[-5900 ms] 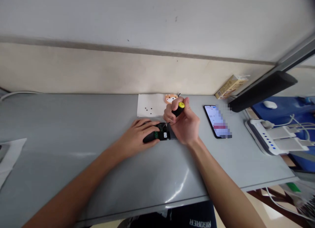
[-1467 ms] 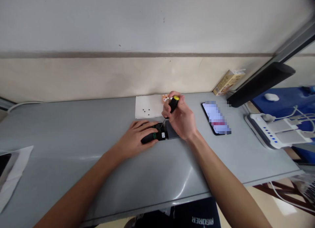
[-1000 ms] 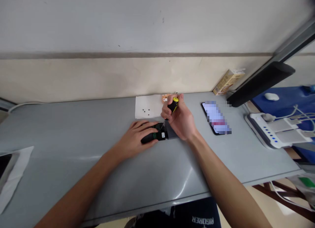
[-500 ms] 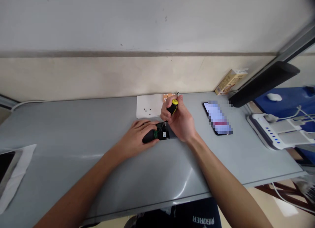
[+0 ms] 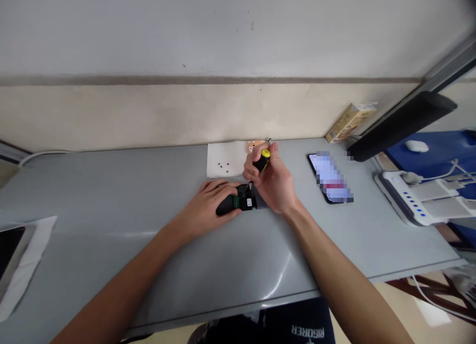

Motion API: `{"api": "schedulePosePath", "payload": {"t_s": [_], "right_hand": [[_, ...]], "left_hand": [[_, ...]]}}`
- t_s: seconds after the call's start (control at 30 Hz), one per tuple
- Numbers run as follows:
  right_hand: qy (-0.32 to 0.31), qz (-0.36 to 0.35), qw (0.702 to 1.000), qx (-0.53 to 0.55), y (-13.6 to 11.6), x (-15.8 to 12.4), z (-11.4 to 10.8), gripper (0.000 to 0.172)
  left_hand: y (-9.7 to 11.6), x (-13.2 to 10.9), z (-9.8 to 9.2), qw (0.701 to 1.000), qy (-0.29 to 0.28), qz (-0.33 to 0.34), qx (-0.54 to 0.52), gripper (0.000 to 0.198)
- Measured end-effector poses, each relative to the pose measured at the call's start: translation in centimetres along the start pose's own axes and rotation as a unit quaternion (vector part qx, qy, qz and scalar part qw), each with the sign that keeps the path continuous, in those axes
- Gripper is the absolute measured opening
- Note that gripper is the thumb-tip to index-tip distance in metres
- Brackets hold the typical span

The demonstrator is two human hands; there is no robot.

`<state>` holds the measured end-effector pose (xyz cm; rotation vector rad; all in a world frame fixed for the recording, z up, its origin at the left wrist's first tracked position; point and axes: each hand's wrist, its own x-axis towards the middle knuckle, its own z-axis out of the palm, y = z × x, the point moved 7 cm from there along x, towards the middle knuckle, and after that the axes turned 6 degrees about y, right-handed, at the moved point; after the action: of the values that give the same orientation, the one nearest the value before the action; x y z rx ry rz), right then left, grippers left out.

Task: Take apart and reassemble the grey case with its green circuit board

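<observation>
Grey table along a pale wall. Black device lies near the middle of the tabletop, long axis running left to right, its right part open with a green board showing. Left hand covers the device's left end, fingers laid over the top and thumb along the near edge, holding it down. Right hand sits just right of the device and is closed around a screwdriver. The screwdriver is tilted, its yellow cap up and toward the far right and its thin shaft slanting down and left to the open section; the tip's contact is too small to tell. The device thus lies between the two hands, partly under the left one. Beyond the hands, a white paper sheet carries small black screws. A phone lies to the right, screen lit, well apart from the device. A small box leans at the wall, far right.
</observation>
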<state>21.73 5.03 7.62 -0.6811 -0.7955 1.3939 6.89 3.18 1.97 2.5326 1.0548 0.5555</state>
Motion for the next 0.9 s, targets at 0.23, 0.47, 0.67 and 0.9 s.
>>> {"api": "schedulePosePath", "payload": {"t_s": [0.23,0.47,0.67,0.9], "right_hand": [[0.013,0.004,1.0,-0.018,0.09,-0.02,-0.11,0.054],[-0.017,0.003,1.0,0.003,0.2,-0.13,0.32,0.056],[0.005,-0.003,1.0,-0.019,0.18,-0.07,-0.03,0.057],[-0.004,-0.003,1.0,-0.003,0.11,-0.3,0.4,0.051]], "left_hand": [[-0.01,-0.02,0.12,1.0,-0.001,0.01,0.01,0.031],[0.07,-0.01,-0.03,1.0,0.005,0.01,0.003,0.033],[0.06,-0.02,-0.11,1.0,0.011,0.009,0.0,0.033],[0.12,-0.01,-0.08,1.0,0.011,0.012,0.009,0.032]]}}
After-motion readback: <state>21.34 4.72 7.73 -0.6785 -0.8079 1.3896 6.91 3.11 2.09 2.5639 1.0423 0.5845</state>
